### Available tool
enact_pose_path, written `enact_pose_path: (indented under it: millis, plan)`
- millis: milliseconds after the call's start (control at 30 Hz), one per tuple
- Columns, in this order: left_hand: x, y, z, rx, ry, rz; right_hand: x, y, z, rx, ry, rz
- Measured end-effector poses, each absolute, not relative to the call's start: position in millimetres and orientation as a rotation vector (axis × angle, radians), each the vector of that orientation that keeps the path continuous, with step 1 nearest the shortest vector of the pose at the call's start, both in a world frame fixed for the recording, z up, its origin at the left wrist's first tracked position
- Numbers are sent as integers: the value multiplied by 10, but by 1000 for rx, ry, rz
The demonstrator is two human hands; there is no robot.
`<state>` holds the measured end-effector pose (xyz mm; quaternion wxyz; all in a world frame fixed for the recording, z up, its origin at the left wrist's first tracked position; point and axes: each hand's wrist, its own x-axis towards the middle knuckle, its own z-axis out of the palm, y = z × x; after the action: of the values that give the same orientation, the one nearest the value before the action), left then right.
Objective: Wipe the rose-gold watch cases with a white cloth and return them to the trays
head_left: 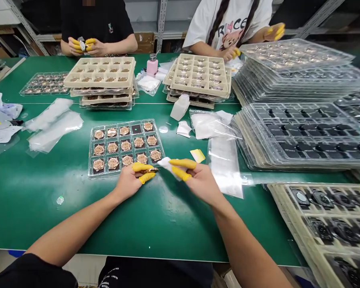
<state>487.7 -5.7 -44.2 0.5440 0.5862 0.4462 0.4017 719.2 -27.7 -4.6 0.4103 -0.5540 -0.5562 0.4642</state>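
At a green tabletop (32, 204), a shallow clear plastic tray (23, 93) of rose-gold round parts lies far left, beside stacked cream plastic trays (83, 84) holding small brown pieces. Nearer, a clear compartmented tray (105, 175) carries rose-gold watch-shaped parts; a dark square with a green dot shows in its back row. A second cream stack (198, 90) follows, then tall clear stacks (242, 132) of dark parts and a cream tray (290, 218) of black watch-like pieces.

The left hand (133, 178) pinches a thin gold-and-dark piece (151, 170) just off the near tray's front right corner; the right hand (198, 176) grips a folded white cloth (164, 161) close beside it, both in yellow fingertip covers. Translucent plastic bags (55, 132), a pink bottle (152, 66) and clear plastic sleeves (228, 172) lie around, the sleeves bordering the right hand. Two co-workers sit opposite.

Green surface runs from the near tray to the front edge, crossed by both forearms and bounded right by the stacks.
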Motion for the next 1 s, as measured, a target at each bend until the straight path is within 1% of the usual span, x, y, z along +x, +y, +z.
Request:
enact_pose_path:
  millis: [67, 167, 267, 367, 467, 533, 700, 800, 1000]
  plan:
    - [4859, -54, -434, 1477, 1046, 976, 7030, -345, -82, -1264, -1603, 1071]
    - [4833, -96, -432, 1655, 1062, 987, 6878, -386, -168, -1125, -1811, 737]
    - [4829, -130, -439, 1669, 1052, 1000, 6855, -373, -262, -1107, -1831, 448]
    - [4829, -142, -421, 1657, 1043, 1008, 6854, -363, -314, -1081, -1829, 324]
    - [4826, -159, -383, 1824, 1095, 967, 6804, -374, -327, -1006, -1897, 247]
    - [4838, -178, -369, 1829, 1120, 968, 6777, -379, -327, -993, -1900, 210]
    - [4935, -210, -395, 1404, 1065, 1044, 6840, -359, -340, -1089, -1743, 244]
    - [4963, -203, -405, 1297, 1037, 1080, 6876, -356, -354, -1166, -1727, 278]
    - [4896, -218, -449, 1523, 1070, 1036, 6787, -411, -314, -1073, -1814, 294]
